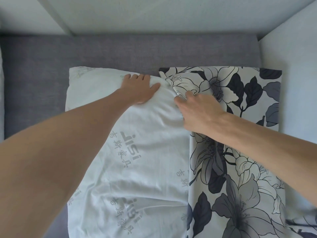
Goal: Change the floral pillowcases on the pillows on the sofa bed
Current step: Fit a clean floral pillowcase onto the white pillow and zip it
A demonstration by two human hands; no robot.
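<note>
Two bare forearms enter from the bottom corners of the frame and converge toward the centre. Beneath them, filling the lower middle, lies a white pillow (137,160) printed with grey lettering, its long side running from the bottom edge up toward the grey sofa bed (42,79). Along the right side of the pillow lies the floral pillowcase (240,169), grey, cream and dark blue with large lily outlines, spread from the bottom right up to the middle right of the frame; its left edge touches the pillow. The right hand (200,112), just right of centre, is palm down with its fingers curled under, gripping the pillowcase edge where it meets the pillow's upper right side. A little further on, the left hand (139,88) rests flat on the pillow's far corner, fingers extended and reaching over the top edge, thumb spread to the right, pressing into the fabric so that creases radiate from it. Beyond both hands the sofa bed's grey backrest crosses the frame, with a pale wall (154,14) above it.
</note>
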